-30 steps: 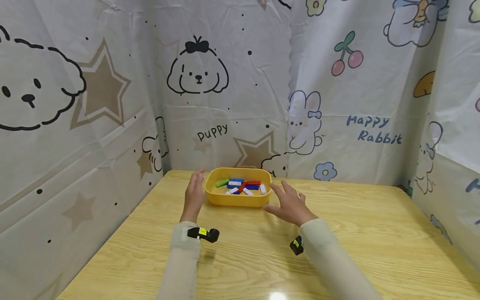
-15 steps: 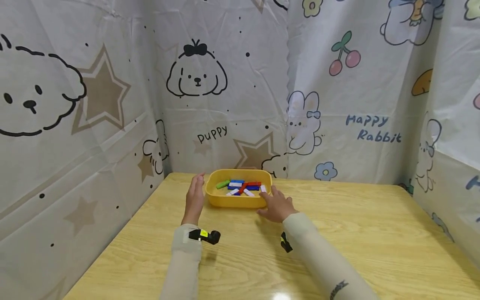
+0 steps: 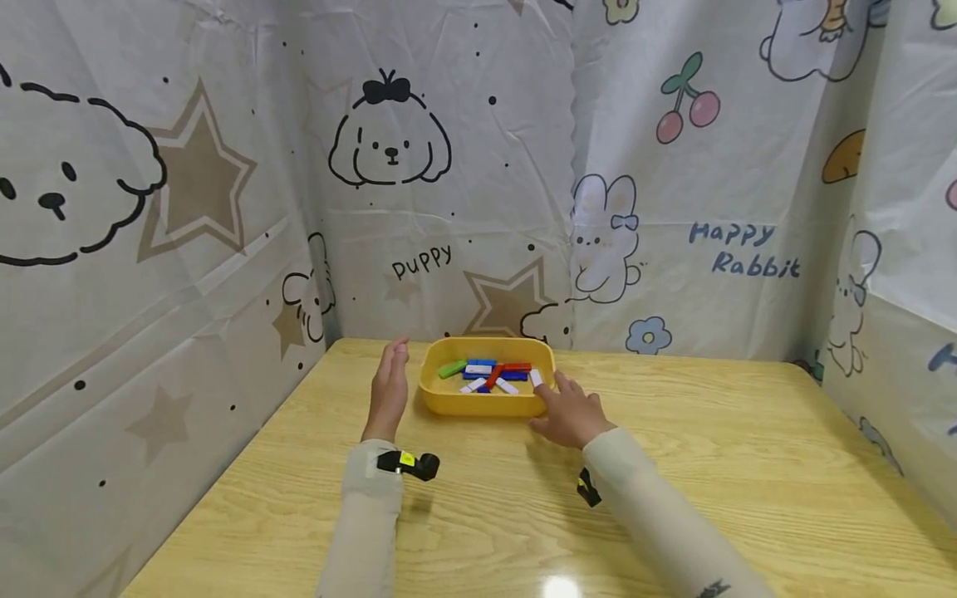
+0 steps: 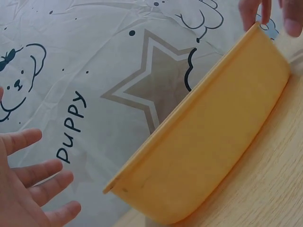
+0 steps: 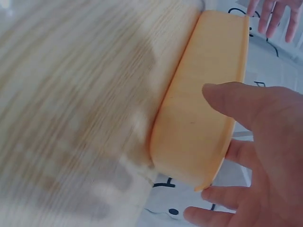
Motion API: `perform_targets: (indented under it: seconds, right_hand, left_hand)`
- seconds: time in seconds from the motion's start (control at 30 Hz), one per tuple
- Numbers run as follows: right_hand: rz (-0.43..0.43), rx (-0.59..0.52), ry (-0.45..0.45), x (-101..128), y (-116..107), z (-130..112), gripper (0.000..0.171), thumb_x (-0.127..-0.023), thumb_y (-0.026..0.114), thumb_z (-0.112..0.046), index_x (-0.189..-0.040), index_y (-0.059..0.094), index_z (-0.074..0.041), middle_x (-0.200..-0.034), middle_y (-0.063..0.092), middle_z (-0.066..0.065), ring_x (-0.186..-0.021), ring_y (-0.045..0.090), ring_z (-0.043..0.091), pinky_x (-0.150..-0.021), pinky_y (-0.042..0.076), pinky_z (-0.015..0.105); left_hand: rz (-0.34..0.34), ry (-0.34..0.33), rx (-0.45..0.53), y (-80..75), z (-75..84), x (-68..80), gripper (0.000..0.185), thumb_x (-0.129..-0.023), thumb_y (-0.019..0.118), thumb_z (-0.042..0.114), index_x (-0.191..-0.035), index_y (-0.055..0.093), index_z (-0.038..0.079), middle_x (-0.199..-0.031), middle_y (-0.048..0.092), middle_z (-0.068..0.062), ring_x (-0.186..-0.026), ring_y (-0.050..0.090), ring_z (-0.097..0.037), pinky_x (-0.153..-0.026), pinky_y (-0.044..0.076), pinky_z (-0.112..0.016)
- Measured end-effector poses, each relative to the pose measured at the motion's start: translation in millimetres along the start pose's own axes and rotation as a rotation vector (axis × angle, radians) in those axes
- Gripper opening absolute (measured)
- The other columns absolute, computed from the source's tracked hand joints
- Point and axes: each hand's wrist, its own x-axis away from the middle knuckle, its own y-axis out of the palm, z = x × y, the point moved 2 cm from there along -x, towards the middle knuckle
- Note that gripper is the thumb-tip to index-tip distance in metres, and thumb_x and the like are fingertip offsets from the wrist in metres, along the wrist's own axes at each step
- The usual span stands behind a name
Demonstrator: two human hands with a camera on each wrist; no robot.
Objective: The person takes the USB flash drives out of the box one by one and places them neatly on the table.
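Cream sleeves come in nearest, left sleeve [image 3: 362, 531] and right sleeve [image 3: 669, 523], the right one with a dark print low down. Black camera on each wrist: left camera [image 3: 426, 467], right camera [image 3: 588, 488]. Pale wood table [image 3: 478, 515] under both. Right hand [image 3: 571, 411] pinches the tub's rim at its near right corner, thumb outside the front wall, a finger hooked over the edge. Left hand [image 3: 388, 394] is spread, fingers straight, palm turned to the tub's left end, near it but apart. Yellow tub [image 3: 478, 405] sits upright on the table between the hands, toward the back edge. Inside, small blocks lie mixed: white block [image 3: 535, 379] by the right end near the right fingers, two more white ones at the front, red block [image 3: 494, 379] slanting across the dark blue ones, another red one behind, white one further back by a lighter blue one, green block [image 3: 452, 369] at left. Behind everything, white cloth [image 3: 463, 208] printed with dog drawing [image 3: 391, 149], rabbit drawing [image 3: 606, 241], brown stars, cherries, "Puppy" and "Happy Rabbit".
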Motion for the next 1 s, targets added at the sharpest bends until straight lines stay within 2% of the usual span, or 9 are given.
perform_targets:
  seconds: [0.2, 0.5, 0.7, 0.87, 1.0]
  right_hand:
    - [0.013, 0.037, -0.004, 21.6, -6.0, 11.2, 0.058, -0.087, 0.066, -0.044, -0.136, 0.052, -0.017, -0.152, 0.029, 0.023, -0.133, 0.032, 0.046, -0.099, 0.026, 0.070]
    - [0.171, 0.158, -0.101, 59.7, -4.8, 19.7, 0.048, -0.083, 0.071, -0.044, -0.121, 0.060, -0.016, -0.136, 0.046, 0.025, -0.116, 0.050, 0.044, -0.087, 0.040, 0.064]
    - [0.211, 0.172, -0.089, 80.0, -5.2, 28.9, 0.046, -0.082, 0.071, -0.046, -0.117, 0.063, -0.017, -0.133, 0.049, 0.024, -0.113, 0.052, 0.042, -0.087, 0.041, 0.063]
    - [0.265, 0.207, -0.065, 90.5, -11.1, 35.8, 0.042, -0.083, 0.070, -0.046, -0.109, 0.068, -0.014, -0.120, 0.056, 0.021, -0.101, 0.055, 0.040, -0.082, 0.043, 0.061]
    - [0.307, 0.233, -0.046, 95.9, -16.6, 40.9, 0.037, -0.081, 0.072, -0.047, -0.095, 0.071, -0.013, -0.100, 0.060, 0.015, -0.089, 0.056, 0.034, -0.075, 0.045, 0.056]
  left_hand:
    - [-0.011, 0.004, 0.002, 1.0, 4.5, -1.8, 0.062, -0.098, 0.025, 0.061, -0.146, 0.037, 0.024, -0.149, 0.038, -0.007, -0.137, 0.033, -0.027, -0.110, 0.024, -0.051]
    - [-0.024, 0.009, -0.007, 3.4, 6.0, -0.1, 0.063, -0.097, 0.025, 0.061, -0.146, 0.036, 0.024, -0.147, 0.040, -0.009, -0.135, 0.035, -0.028, -0.110, 0.025, -0.052]
    - [-0.023, 0.023, -0.019, 5.8, 6.9, 0.8, 0.062, -0.098, 0.025, 0.059, -0.147, 0.036, 0.021, -0.146, 0.041, -0.011, -0.134, 0.037, -0.030, -0.109, 0.026, -0.053]
    - [-0.036, 0.022, -0.030, 9.1, 7.4, 0.2, 0.059, -0.099, 0.025, 0.058, -0.145, 0.037, 0.023, -0.145, 0.043, -0.012, -0.133, 0.038, -0.030, -0.107, 0.027, -0.054]
    - [-0.057, 0.024, -0.036, 11.5, 6.8, -0.5, 0.060, -0.099, 0.025, 0.058, -0.146, 0.037, 0.023, -0.144, 0.044, -0.012, -0.132, 0.039, -0.030, -0.106, 0.029, -0.054]
